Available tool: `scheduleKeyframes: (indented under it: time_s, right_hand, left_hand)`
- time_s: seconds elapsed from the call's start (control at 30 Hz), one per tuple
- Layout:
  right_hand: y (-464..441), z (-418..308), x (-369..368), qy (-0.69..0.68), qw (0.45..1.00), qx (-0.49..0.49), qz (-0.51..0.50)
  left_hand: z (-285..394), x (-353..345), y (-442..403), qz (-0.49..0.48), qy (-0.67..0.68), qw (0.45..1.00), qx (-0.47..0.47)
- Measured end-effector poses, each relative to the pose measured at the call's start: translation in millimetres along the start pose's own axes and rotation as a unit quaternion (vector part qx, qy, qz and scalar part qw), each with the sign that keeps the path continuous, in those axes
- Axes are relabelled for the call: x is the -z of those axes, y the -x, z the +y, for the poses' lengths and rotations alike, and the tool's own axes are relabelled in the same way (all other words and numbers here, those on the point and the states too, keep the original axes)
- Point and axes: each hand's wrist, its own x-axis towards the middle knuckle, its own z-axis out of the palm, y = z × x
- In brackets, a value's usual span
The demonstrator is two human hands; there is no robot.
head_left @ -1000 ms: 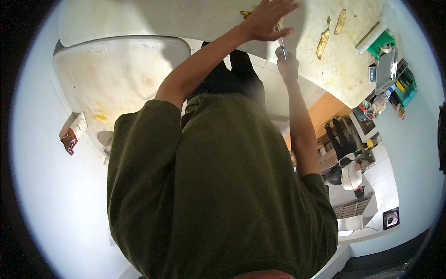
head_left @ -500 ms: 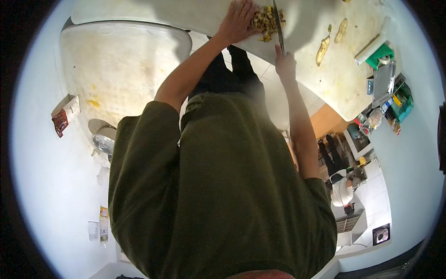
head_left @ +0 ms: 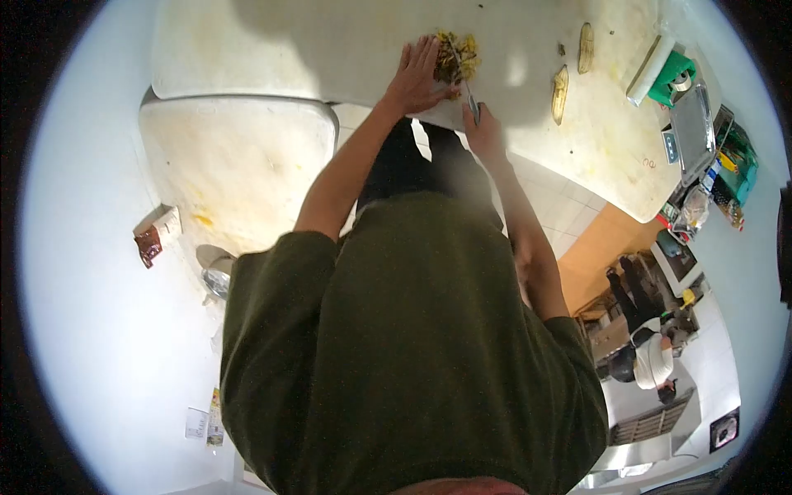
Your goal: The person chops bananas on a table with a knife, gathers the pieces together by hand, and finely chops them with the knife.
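- Head view: the left hand lies spread and flat at the left edge of the chopped pile, fingers stretched out and closed on nothing; whether it presses on the pile cannot be told.
- Its thumb reaches toward the near edge of the pile.
- The right hand is wrapped around the handle of the knife.
- The blade points forward and slightly left, over the pile; whether its edge meets the table cannot be told.
- The pile, yellow and brown bits, sits on the table near the edge closest to the person.
- To the right of the hands, well apart from the pile, two long banana-like pieces lie on the table: a near piece and a far piece.
- A small dark scrap lies between the pile and the far piece.
- Farther right are a pale roll, a green box and a metal tray.
- A second table stands at the left, beside the first.
- At lower right, away from the table, is another person in a white top.
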Motion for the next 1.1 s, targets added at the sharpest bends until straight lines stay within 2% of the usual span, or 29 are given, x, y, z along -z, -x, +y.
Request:
scheduleKeyframes:
  time_s: [0.1,0.2,0.3,0.4,0.43,0.53,0.63,0.83,0.93,1.03,1.1]
  right_hand:
    - [0,-9,2,-0.009,1.000,-0.013,-0.007]
    - [-6,1,-12,-0.009,0.999,0.037,0.032]
    - [-15,2,-13,-0.017,1.000,-0.019,-0.010]
    - [-19,-6,-12,0.013,0.999,-0.022,-0.019]
    - [-23,-8,-16,-0.012,0.999,-0.042,-0.014]
    - [-41,-19,-2,-0.098,0.983,-0.124,-0.097]
    - [-43,-4,0,-0.133,0.985,-0.078,-0.079]
    - [-23,5,29,-0.062,0.995,-0.066,-0.035]
    - [-27,20,24,-0.052,0.995,-0.073,-0.043]
    - [-27,19,13,-0.019,0.997,-0.061,-0.042]
    - [-30,12,2,0.008,0.999,-0.050,-0.007]
  left_hand:
    - [4,2,-2,0.015,0.039,0.999,0.030]
    - [2,-4,-4,0.040,-0.009,0.999,0.028]
    - [5,-7,-8,0.037,-0.071,0.996,0.034]
    - [4,-7,-8,0.042,-0.054,0.997,0.034]
    - [6,-6,-7,0.034,-0.059,0.997,0.043]
    - [8,-5,-16,0.028,-0.070,0.996,0.053]
    - [8,-7,-14,0.017,-0.060,0.996,0.068]
    - [5,-10,-11,0.032,-0.068,0.996,0.051]
    - [2,-13,-10,0.022,-0.087,0.995,0.052]
    - [0,-15,-10,0.052,-0.074,0.995,0.036]
    - [5,-10,-13,0.004,-0.053,0.996,0.072]
